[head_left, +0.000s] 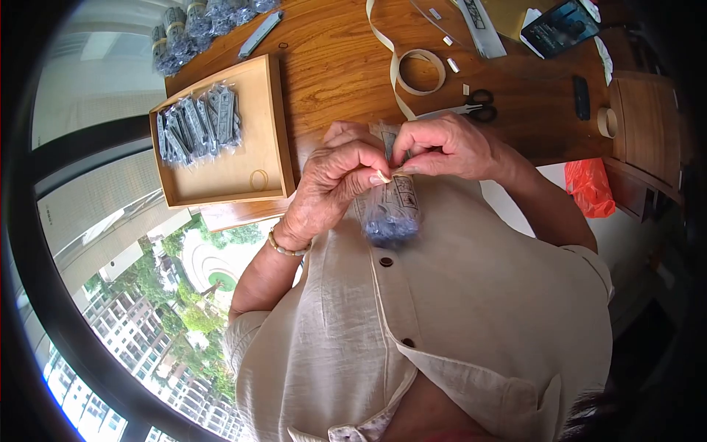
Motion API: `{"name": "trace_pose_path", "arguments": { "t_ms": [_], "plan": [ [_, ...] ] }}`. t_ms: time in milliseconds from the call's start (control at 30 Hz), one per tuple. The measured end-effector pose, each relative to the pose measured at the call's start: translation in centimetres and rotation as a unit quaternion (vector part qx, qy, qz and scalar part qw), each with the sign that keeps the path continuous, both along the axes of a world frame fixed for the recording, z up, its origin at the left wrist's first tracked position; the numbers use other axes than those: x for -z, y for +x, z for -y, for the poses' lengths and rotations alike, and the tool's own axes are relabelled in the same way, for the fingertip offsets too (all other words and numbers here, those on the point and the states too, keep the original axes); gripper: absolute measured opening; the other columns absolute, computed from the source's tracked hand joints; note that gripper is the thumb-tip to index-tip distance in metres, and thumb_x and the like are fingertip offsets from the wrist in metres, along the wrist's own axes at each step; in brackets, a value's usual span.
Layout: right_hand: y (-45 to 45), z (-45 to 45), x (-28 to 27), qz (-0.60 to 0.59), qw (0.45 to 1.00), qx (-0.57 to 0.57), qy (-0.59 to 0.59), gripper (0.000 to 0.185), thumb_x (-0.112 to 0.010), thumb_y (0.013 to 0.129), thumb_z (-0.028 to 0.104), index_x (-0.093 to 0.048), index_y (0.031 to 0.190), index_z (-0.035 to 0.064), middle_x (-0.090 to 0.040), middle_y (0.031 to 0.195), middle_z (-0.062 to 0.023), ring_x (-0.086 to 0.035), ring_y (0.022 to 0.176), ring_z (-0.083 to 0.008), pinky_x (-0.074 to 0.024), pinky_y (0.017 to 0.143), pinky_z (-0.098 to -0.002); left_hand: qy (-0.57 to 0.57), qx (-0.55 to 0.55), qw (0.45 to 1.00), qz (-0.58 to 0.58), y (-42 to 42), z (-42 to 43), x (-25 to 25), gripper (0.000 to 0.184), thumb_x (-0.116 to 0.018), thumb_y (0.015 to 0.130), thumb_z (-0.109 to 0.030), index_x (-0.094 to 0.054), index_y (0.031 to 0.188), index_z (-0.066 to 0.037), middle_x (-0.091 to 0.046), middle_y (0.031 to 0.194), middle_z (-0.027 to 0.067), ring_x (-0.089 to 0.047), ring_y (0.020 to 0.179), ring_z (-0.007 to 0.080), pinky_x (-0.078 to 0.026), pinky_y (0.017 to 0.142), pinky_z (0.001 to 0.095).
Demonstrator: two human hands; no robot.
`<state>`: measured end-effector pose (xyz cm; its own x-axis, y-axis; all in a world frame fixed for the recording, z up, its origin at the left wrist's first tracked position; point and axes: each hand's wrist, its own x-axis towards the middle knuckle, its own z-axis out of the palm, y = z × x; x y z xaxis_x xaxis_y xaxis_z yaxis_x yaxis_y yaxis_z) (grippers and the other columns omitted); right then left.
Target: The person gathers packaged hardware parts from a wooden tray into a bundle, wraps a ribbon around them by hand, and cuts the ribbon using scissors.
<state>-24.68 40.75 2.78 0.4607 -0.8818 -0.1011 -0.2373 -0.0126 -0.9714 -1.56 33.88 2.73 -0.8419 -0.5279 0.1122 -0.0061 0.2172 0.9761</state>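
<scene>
Close to the chest, a bundle of clear plastic packets (392, 217) with printed labels is held between both hands. My left hand (335, 173), a beaded bracelet on its wrist, pinches the bundle's upper left side, and a pale strip shows at its thumb tip. Thumb and fingers of my right hand (445, 147) are closed at the top right of the bundle, beside a tan band that seems to cross it. The fingers partly hide this band. To the left, a shallow wooden tray (274, 125) holds several loose packets (197, 125) and a rubber band (258, 180).
Banded bundles (199, 29) stand at the table's far left, near a single packet (260, 34). A tape roll (422, 72), black-handled scissors (480, 107), a phone-like device (561, 28) and a dark object (581, 98) lie rightward. A red bag (589, 188) sits lower right; windows are left.
</scene>
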Motion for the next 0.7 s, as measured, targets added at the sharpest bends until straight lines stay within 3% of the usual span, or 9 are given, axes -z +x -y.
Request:
{"name": "trace_pose_path", "arguments": {
  "t_ms": [200, 333, 367, 500, 600, 700],
  "plan": [
    [-0.1, -1.3, 0.6, 0.003, 1.0, 0.021, -0.006, 0.012, -0.065, 0.089, 0.011, -0.068, 0.097, 0.0036, -0.068, 0.074, -0.0055, -0.062, 0.062, -0.0116, -0.0474, 0.06, -0.028, -0.021, -0.024, 0.999, -0.038, -0.7, -0.9, 1.0, 0.014, -0.072, 0.084, -0.022, -0.067, 0.087, -0.008, -0.065, 0.089, 0.0017, -0.054, 0.093, 0.0212, -0.038, 0.093, 0.036],
    [-0.1, 0.1, 1.0, 0.012, 0.998, 0.054, -0.036, 0.014, -0.064, 0.09, 0.011, -0.07, 0.101, 0.0044, -0.07, 0.08, -0.0078, -0.066, 0.067, -0.0154, -0.0498, 0.064, -0.029, 0.033, -0.062, 0.998, -0.002, -0.2, 0.3, 1.1, 0.01, -0.072, 0.083, -0.013, -0.068, 0.089, -0.006, -0.063, 0.087, 0.0007, -0.054, 0.091, 0.0195, -0.042, 0.088, 0.034],
    [-0.1, 0.8, 1.0, -0.022, 0.996, 0.053, -0.072, 0.014, -0.063, 0.09, 0.013, -0.069, 0.101, 0.0057, -0.07, 0.081, -0.0096, -0.067, 0.07, -0.0195, -0.0503, 0.064, -0.032, 0.102, -0.05, 0.993, 0.003, 0.1, 1.3, 0.8, 0.008, -0.071, 0.083, -0.009, -0.069, 0.09, -0.006, -0.062, 0.089, 0.0009, -0.054, 0.091, 0.0174, -0.043, 0.085, 0.0313],
    [2.9, 3.9, 1.8, -0.115, 0.979, 0.096, -0.138, 0.015, -0.064, 0.089, 0.017, -0.064, 0.1, 0.0074, -0.067, 0.077, -0.0116, -0.066, 0.071, -0.0289, -0.0513, 0.064, -0.0388, 0.069, -0.048, 0.996, 0.026, 1.8, 6.5, 2.5, 0.008, -0.07, 0.083, -0.007, -0.069, 0.091, -0.006, -0.062, 0.089, 0.002, -0.054, 0.09, 0.0166, -0.044, 0.083, 0.0299],
    [4.3, 3.5, 4.9, -0.185, 0.96, 0.107, -0.18, 0.013, -0.065, 0.088, 0.017, -0.061, 0.097, 0.0087, -0.066, 0.076, -0.0122, -0.067, 0.073, -0.0304, -0.0514, 0.063, -0.0414, 0.016, -0.012, 0.996, 0.082, 3.3, 6.0, 5.4, 0.008, -0.067, 0.087, -0.005, -0.066, 0.094, -0.003, -0.057, 0.093, 0.0023, -0.055, 0.09, 0.0153, -0.045, 0.084, 0.028],
    [4.4, 2.5, 6.9, -0.21, 0.96, 0.083, -0.168, 0.015, -0.066, 0.087, 0.019, -0.056, 0.091, 0.0088, -0.066, 0.074, -0.012, -0.067, 0.07, -0.0328, -0.051, 0.06, -0.0439, 0.069, 0.011, 0.992, 0.102, 3.9, 4.3, 7.7, 0.009, -0.066, 0.088, -0.008, -0.065, 0.096, -0.004, -0.057, 0.093, 0.0025, -0.054, 0.09, 0.0152, -0.044, 0.085, 0.0285]
  ]
}}
